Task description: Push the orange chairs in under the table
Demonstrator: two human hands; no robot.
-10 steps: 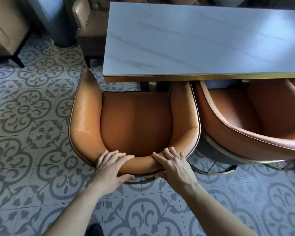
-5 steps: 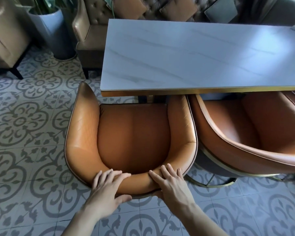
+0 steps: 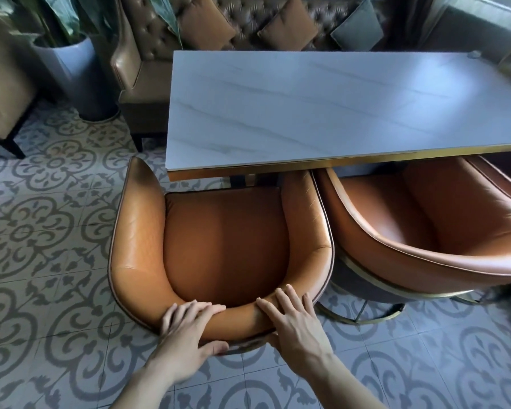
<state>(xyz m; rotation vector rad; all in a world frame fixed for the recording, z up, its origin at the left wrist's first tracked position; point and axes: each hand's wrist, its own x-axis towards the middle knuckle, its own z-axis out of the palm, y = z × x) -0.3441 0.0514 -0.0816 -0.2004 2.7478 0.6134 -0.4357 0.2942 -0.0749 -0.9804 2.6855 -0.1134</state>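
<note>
Closely flanked, orange chair (image 3: 224, 249), second chair (image 3: 425, 225)

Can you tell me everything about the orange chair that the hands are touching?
The orange chair is a rounded tub chair in what looks like smooth leather, with a darker seat cushion and a curved back that wraps into arms. Dark piping edges it. It stands upright on the patterned floor tiles, its front just under the marble-look table, beside a second orange chair. The left hand and right hand grip its back rim.
</note>
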